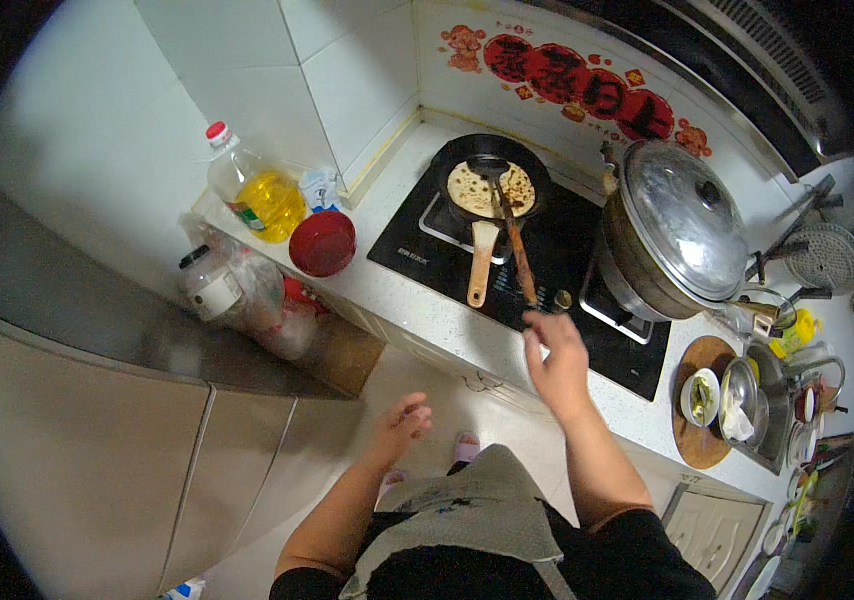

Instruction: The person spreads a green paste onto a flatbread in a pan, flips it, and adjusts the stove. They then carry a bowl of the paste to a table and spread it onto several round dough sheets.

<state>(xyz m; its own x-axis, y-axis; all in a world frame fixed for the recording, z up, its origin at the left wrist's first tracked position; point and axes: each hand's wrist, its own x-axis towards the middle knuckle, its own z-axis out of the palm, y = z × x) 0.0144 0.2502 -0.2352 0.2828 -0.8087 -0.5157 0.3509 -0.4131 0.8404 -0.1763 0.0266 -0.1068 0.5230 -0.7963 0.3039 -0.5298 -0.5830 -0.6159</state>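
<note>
My right hand (562,367) is at the lower end of a wooden-handled spatula (520,255). Its fingertips are blurred, and whether they grip the handle or only sit beside it cannot be told. The spatula's dark metal head lies over a browned flatbread (472,191) in a black frying pan (543,169). That pan, with a light wooden handle (481,266) towards me, stands on the left side of a black two-burner cooktop (412,225). My left hand (400,427) hangs over the floor in front of the counter, empty, its fingers loosely bent and apart.
A large lidded pot (674,217) covers the right burner. Left of the cooktop are a red bowl (322,244) and an oil bottle (265,199). Rightward lie a round wooden board (689,442), a small white bowl (699,397) and a sink (776,442). A range hood (742,82) overhangs the back.
</note>
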